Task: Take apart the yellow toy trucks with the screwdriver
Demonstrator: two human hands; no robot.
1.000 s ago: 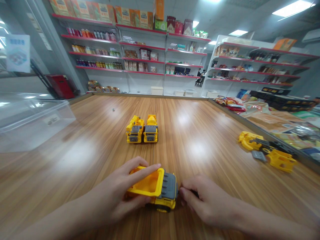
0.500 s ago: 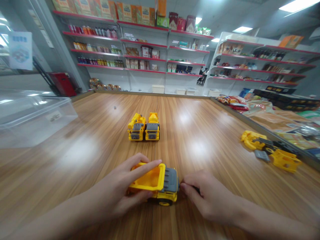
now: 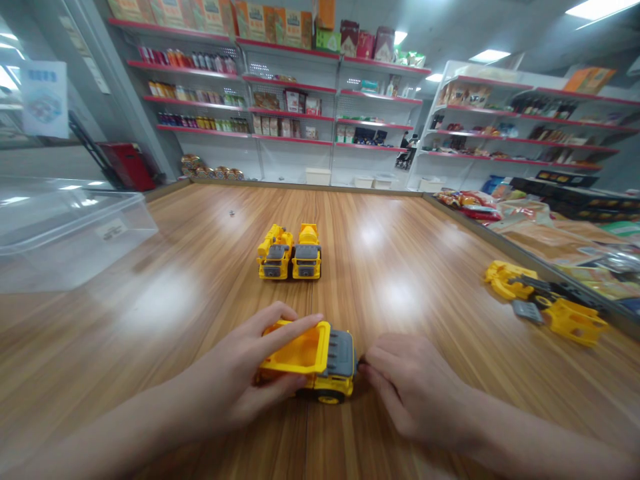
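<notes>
A yellow toy dump truck (image 3: 323,357) with a grey cab front stands upright on the wooden table, facing right. My left hand (image 3: 263,363) is closed around its rear and tipper bed, fingers over the top and thumb along the near side. Close in front of the cab, my right hand (image 3: 407,380) is closed in a pinch. A small dark tip shows between its fingertips and the cab; the rest is hidden in the fist. Farther back, a yellow toy crane truck (image 3: 275,253) and a yellow toy mixer truck (image 3: 307,253) stand side by side.
Loose yellow toy truck parts (image 3: 575,321) and a grey piece (image 3: 527,311) lie at the table's right. A clear plastic bin (image 3: 75,253) is at the left. Packaged goods (image 3: 540,230) lie beyond the right edge, with stocked shelves (image 3: 295,137) behind.
My right hand has turned slightly, and the dark thing that showed inside its grip is now covered. The left hand and the dump truck stay nearly in place; the view shifts slightly.
</notes>
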